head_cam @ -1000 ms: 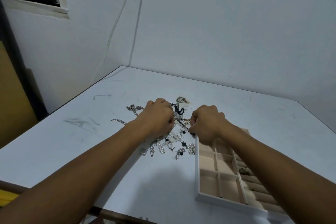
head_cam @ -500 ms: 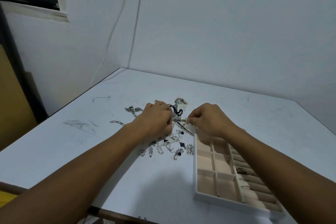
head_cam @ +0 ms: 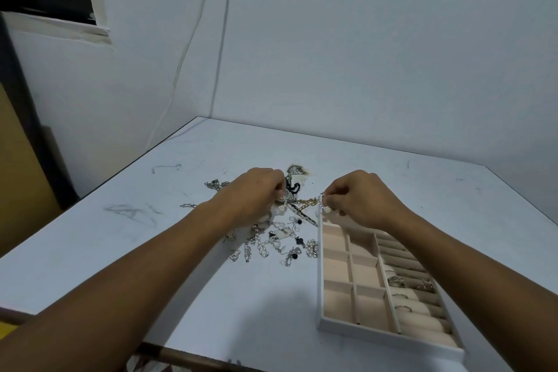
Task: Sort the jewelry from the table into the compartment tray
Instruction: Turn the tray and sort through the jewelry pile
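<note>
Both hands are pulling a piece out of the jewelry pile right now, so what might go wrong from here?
1. The gold chain stretched between the left hand and right hand looks tangled with the pile; pulling may drag other pieces along.
2. The right hand works at the compartment tray's far corner and might nudge it.

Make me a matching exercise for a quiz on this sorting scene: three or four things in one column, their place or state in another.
Things:
1. compartment tray
2. jewelry pile
3. rings
4. right hand

Places or states:
A. seated in the tray's padded roll slots
B. pinching a pearl-and-chain piece at the tray's far corner
C. on the table, right of the pile
D. tangled on the table between the forearms

Pairs: 1-C, 2-D, 3-A, 4-B
</note>
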